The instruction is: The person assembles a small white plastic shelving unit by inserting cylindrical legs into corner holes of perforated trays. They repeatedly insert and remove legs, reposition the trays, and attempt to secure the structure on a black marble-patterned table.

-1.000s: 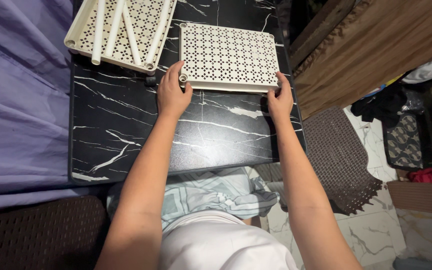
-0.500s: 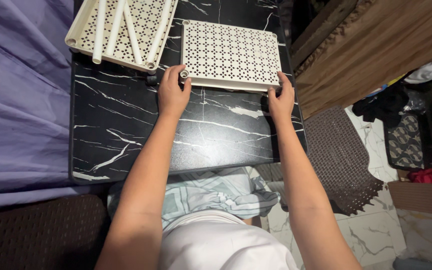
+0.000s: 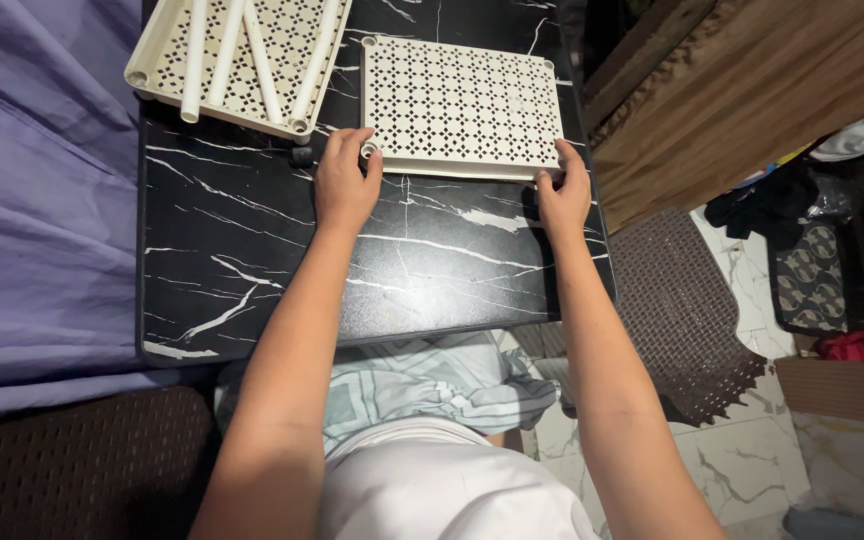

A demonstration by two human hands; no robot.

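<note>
A second cream perforated plastic shelf panel [image 3: 242, 55] lies at the far left corner of the black marble-patterned tabletop [image 3: 282, 290], with four cream plastic tubes [image 3: 252, 50] resting across it. A small dark round piece [image 3: 302, 155] sits on the tabletop just by that panel's near corner. A purple cloth [image 3: 37, 190] spreads along the left side. To the right run wooden boards [image 3: 752, 90], a brown woven mat [image 3: 682, 320] on the pale marble floor [image 3: 742, 470], and a heap of dark clothes [image 3: 802, 200].

Second perforated tray [image 3: 242, 55] and tubes [image 3: 252, 50] cut off at top edge.
</note>
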